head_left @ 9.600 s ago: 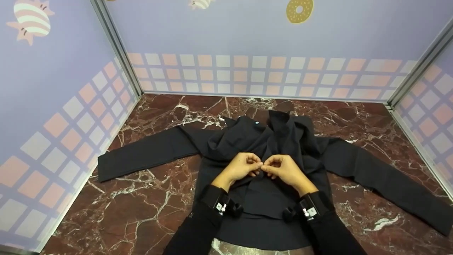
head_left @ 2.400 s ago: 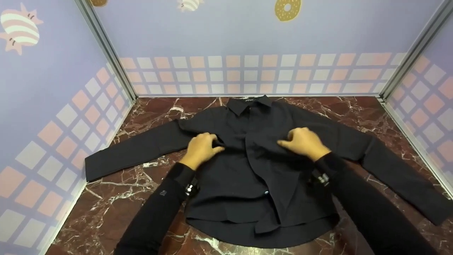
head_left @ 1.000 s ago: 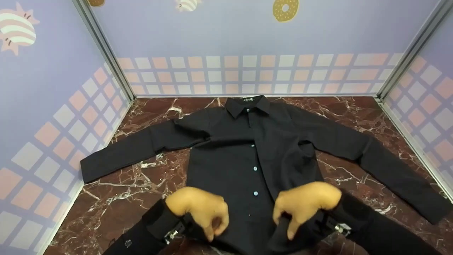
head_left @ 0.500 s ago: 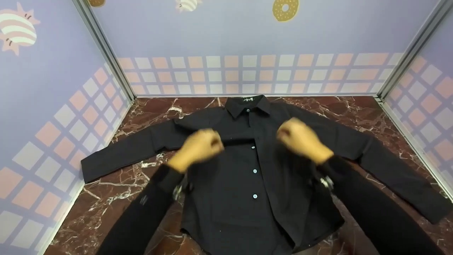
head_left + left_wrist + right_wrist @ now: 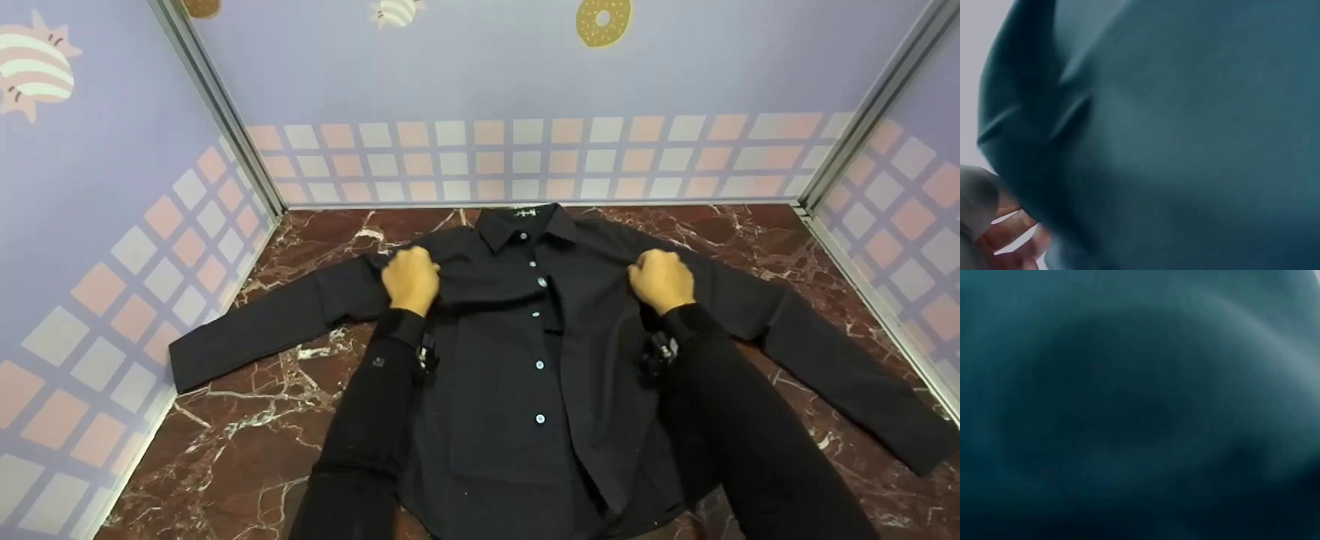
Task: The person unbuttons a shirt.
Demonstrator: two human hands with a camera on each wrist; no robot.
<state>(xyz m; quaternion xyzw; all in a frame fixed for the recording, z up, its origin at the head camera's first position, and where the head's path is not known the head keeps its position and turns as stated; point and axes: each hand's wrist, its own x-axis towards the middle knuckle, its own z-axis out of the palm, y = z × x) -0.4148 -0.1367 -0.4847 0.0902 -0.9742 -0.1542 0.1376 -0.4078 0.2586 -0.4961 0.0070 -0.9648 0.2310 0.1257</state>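
A black long-sleeved shirt (image 5: 495, 405) lies front up, collar at the far side and sleeves spread wide. Its top is fastened at the collar (image 5: 559, 225); below, the front hangs partly apart, showing pale buttons (image 5: 540, 365). My left hand (image 5: 412, 280) grips the cloth near the left armpit, and my right hand (image 5: 661, 280) grips it near the right one. Creases run across the chest between them. In the left wrist view, curled fingers (image 5: 1010, 230) show at the edge of the lifted cloth. Cloth fills the right wrist view, hiding the right fingers.
The shirt lies on a dark red marbled tabletop (image 5: 247, 457). A patterned back wall (image 5: 480, 90) rises just behind the collar, with side walls at left and right. The right sleeve's cuff (image 5: 926, 450) reaches close to the right wall.
Both hands have gone from the hem up to the chest and spread apart, now gripping the cloth at the armpits. The front opening gapes more at the chest, showing more buttons.
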